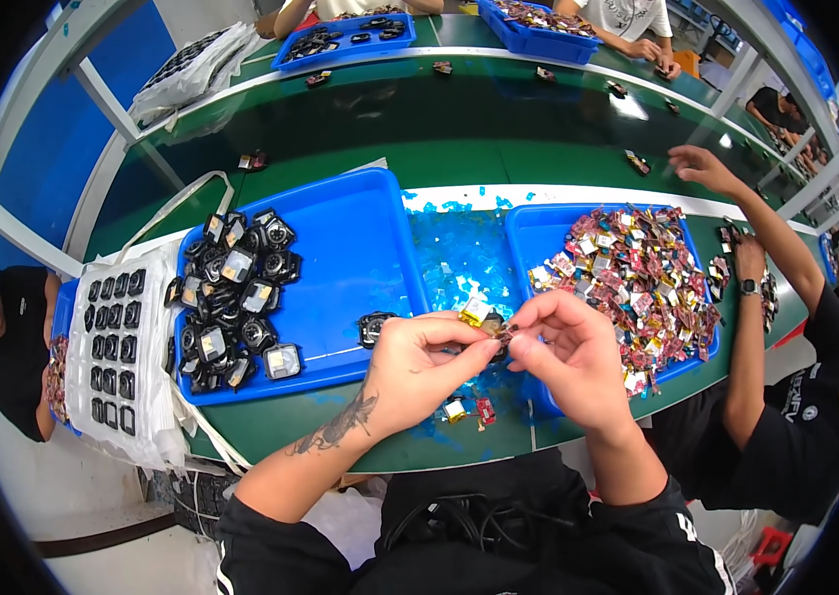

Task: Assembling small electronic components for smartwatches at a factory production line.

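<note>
My left hand [419,362] pinches a small electronic module [476,311] with a yellow-edged, silver-faced block. From the right, the fingertips of my right hand [570,349] close on a small dark part of the same piece; my fingers hide most of it. Below my hands, a loose circuit board with a silver block [455,409] and a red board [485,412] lie on the green table. To the left stands a blue tray [360,238] with a heap of black watch-like housings [241,288]. A single housing [374,327] sits just beside my left hand.
At right, a blue tray [528,233] holds a heap of red circuit boards [627,288]. Blue film scraps [454,248] cover the table between the trays. White trays of housings [127,347] stand far left. A conveyor [419,149] carries boards beyond. A co-worker's arm [756,208] reaches in at right.
</note>
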The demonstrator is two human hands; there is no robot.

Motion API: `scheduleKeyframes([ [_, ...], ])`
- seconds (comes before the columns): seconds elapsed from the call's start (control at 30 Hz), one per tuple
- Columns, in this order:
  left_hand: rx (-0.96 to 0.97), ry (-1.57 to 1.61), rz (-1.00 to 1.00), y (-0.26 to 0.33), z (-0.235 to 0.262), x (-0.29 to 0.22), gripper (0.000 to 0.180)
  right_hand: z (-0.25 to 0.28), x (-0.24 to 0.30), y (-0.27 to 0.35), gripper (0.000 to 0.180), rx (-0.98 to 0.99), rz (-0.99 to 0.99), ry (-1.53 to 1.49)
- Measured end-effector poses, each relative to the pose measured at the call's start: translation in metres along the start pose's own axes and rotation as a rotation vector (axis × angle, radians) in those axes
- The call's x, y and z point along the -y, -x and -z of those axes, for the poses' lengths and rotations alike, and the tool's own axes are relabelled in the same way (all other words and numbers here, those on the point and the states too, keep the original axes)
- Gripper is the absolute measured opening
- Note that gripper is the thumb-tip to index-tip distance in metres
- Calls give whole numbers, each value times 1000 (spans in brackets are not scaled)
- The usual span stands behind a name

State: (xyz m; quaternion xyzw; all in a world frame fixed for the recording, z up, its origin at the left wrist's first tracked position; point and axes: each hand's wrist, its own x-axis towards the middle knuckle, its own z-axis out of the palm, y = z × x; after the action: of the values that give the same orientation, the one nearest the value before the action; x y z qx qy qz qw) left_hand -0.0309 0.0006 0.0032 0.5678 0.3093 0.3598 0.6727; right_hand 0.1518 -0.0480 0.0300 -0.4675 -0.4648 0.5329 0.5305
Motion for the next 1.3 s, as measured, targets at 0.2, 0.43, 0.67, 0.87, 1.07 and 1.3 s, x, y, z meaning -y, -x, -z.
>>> scheduleKeyframes([
  [0.2, -51, 209, -86, -1, -9, 5, 33, -15, -10, 0, 28, -213, 225, 242],
  [0.43, -43, 279, -7, 1, -12, 1, 42, -14, -20, -1, 33, -280, 345, 433],
  [0.67, -61, 266, -33, 2, -13, -5, 56, -11, -15, -5, 44, -258, 253, 371],
  [0.87, -154, 124, -111, 5, -6, -11, 61, -5, 2, -21, 46, -2, 217, 562],
  [1.07, -168, -1221, -54, 1, 86, -53, 25, 53, 20, -187, 40, -13, 75, 891],
  [1.3, 49, -1326, 16, 5, 84, -26, 42, 78, -20, -246, 41, -159, -96, 1251],
])
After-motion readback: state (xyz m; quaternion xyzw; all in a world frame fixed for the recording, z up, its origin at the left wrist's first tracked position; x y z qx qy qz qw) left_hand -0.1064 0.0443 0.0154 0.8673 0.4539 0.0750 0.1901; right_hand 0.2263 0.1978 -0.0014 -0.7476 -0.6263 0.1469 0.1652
